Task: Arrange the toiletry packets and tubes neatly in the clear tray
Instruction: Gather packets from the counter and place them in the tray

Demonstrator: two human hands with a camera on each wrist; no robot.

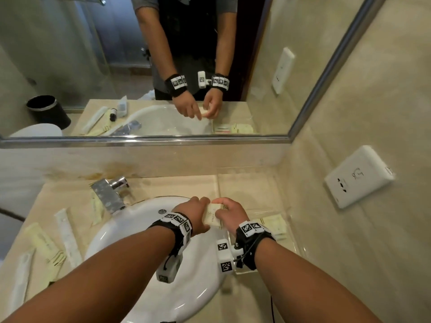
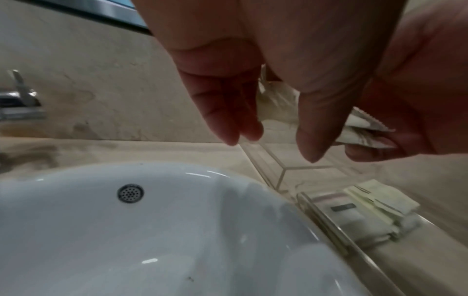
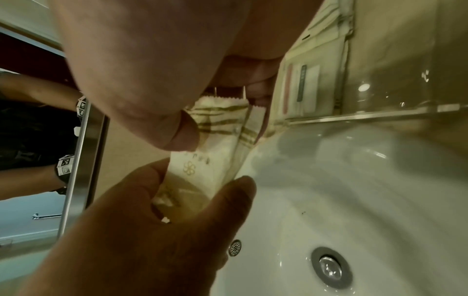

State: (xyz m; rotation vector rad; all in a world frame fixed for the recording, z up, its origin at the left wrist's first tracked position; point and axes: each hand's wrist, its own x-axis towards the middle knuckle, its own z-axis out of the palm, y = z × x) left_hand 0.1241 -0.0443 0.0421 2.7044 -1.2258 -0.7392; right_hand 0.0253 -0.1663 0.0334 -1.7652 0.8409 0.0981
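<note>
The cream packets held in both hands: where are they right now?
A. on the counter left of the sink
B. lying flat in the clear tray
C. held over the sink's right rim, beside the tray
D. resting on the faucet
C: the left hand and right hand grip the cream packets above the sink rim, short of the clear tray.

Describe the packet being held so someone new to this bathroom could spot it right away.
Start at the white sink; at its right rim, beside the clear tray, both hands meet. The left hand and right hand grip a cream packet. Unlike the packets in the tray or left of the sink, it is off the counter.
</note>
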